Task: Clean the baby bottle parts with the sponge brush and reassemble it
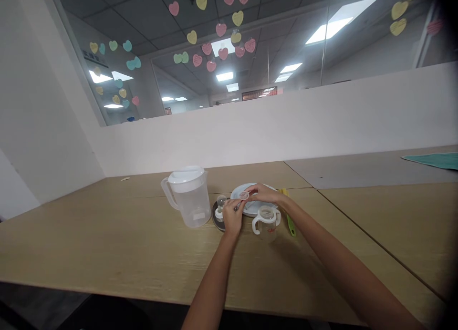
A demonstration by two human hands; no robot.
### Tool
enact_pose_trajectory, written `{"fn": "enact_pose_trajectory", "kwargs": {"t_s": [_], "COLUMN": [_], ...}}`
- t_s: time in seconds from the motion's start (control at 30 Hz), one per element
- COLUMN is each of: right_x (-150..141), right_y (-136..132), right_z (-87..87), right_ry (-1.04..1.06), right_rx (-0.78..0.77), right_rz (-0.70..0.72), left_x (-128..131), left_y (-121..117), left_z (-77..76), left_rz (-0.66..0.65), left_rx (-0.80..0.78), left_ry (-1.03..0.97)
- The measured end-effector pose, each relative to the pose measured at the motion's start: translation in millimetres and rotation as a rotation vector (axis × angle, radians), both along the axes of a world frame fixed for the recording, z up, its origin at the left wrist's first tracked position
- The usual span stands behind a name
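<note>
Over the near edge of a pale plate point(255, 210), my two hands meet. My right hand point(264, 194) reaches in from the right, with its fingertips pinched on a small clear round piece point(244, 195). My left hand point(233, 216) is closed just below it, its fingers curled near the same piece; what they hold is too small to make out. Nearest in front stands a clear bottle point(267, 227) with two white handles, upright and uncovered. Partly behind my left hand, a white ring with a clear dome point(219, 211) sits on a dark round dish point(215, 223).
Left of the hands stands a translucent pitcher point(193, 201) with a white lid and its handle to the left. A green and yellow brush-like tool point(290, 223) lies right of the bottle. A teal cloth point(434, 159) is at the far right, and a white wall point(250, 139) borders the table's back.
</note>
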State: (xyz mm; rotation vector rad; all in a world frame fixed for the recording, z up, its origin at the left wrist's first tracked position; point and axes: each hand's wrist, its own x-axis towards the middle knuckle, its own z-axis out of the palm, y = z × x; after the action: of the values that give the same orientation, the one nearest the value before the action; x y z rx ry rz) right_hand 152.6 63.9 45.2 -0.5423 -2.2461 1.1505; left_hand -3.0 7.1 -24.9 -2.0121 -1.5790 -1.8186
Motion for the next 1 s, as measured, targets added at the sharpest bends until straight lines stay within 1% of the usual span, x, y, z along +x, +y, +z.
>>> {"fn": "enact_pose_trajectory", "kwargs": {"t_s": [0.13, 0.2, 0.27, 0.33, 0.37, 0.43, 0.5, 0.63, 0.73, 0.83, 0.93, 1.0], "right_x": [-4, -3, 1, 9, 13, 21, 26, 24, 20, 22, 29, 34], "right_y": [-2, 1, 7, 14, 17, 22, 25, 25, 24, 24, 19, 8], "right_z": [-3.1, -4.9, -5.4, -4.2, -3.3, -2.6, -4.9, -17.3, -22.4, -13.7, 8.6, 27.0], "right_ry": [0.029, 0.020, -0.006, -0.110, -0.186, -0.337, -0.432, -0.557, -0.575, -0.492, -0.298, -0.109], "right_rx": [-0.025, -0.016, 0.023, 0.125, 0.186, 0.285, 0.317, 0.299, 0.294, 0.350, 0.424, 0.421], "right_rz": [0.039, -0.007, -0.100, -0.216, -0.269, -0.354, -0.404, -0.414, -0.382, -0.420, -0.506, -0.517], "left_x": [-1, -1, -3, -8, -10, -17, -25, -35, -38, -38, -38, -39], "left_y": [1, 1, 1, 1, 1, 1, 1, 2, 2, 1, -1, -1], "left_z": [-1.4, -1.8, -1.1, 0.4, 1.3, 2.7, 3.0, 0.5, -1.4, -1.6, -1.9, -2.9], "left_rz": [0.016, 0.027, 0.066, 0.155, 0.221, 0.353, 0.436, 0.476, 0.507, 0.539, 0.560, 0.565], "left_rx": [-0.018, -0.019, -0.013, -0.005, -0.015, -0.071, -0.147, -0.256, -0.334, -0.385, -0.415, -0.430], "left_ry": [0.014, 0.010, -0.020, -0.084, -0.117, -0.152, -0.139, -0.046, 0.052, 0.157, 0.260, 0.312]}}
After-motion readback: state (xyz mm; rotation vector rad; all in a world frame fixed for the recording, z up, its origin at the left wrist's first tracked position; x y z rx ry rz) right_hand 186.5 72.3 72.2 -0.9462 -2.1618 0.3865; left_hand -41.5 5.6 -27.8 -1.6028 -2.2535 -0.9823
